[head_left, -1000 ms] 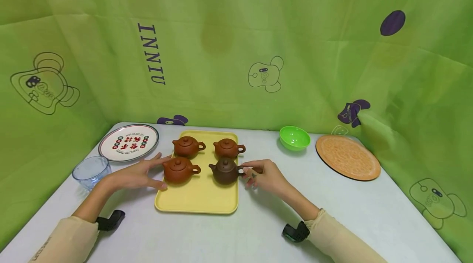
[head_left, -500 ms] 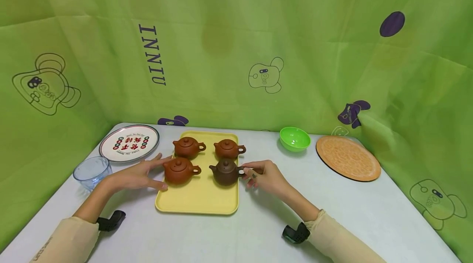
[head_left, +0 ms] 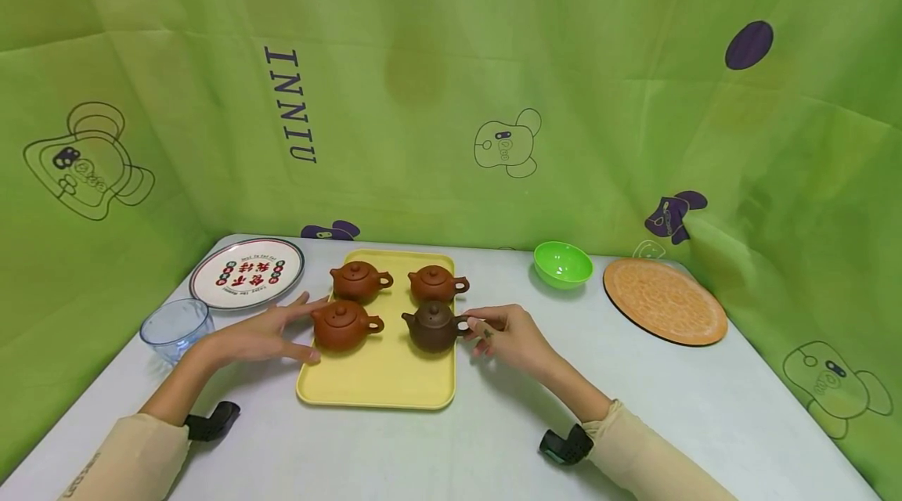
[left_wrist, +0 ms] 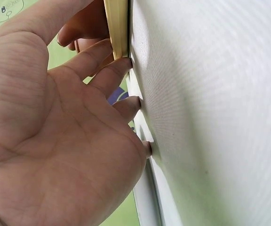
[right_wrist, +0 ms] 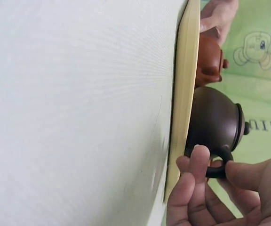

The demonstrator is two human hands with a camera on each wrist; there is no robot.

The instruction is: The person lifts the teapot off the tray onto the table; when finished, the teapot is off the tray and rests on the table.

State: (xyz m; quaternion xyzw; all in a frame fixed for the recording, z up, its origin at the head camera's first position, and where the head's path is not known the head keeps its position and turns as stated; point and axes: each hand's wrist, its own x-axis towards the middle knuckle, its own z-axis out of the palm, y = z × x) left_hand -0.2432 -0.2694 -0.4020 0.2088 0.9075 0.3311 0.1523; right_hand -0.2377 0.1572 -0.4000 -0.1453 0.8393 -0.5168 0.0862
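Observation:
A yellow tray [head_left: 373, 391] bears three reddish-brown clay teapots: back left [head_left: 355, 280], back right [head_left: 432, 284] and front left [head_left: 341, 325]. Front right on it is a dark brown teapot [head_left: 432, 327], its spout pointing left. My right hand [head_left: 510, 338] pinches that dark pot's handle [right_wrist: 216, 170] between thumb and fingers. In the right wrist view the tray's rim hides the pot's base. My left hand [head_left: 255, 335] is spread at the tray's left edge, beside the front left teapot. Its fingers [left_wrist: 111, 77] touch the tray's side and the tabletop in the left wrist view.
A white plate with red lettering [head_left: 247, 274] lies at the back left, with a clear blue glass bowl [head_left: 176, 326] in front of it. To the right stand a green bowl [head_left: 562, 264] and a round orange-brown mat [head_left: 662, 300]. Green cloth [head_left: 423, 94] walls the white table.
The dark teapot has shifted very slightly to the right, with my right hand still on its handle. My left hand and the other teapots have stayed put.

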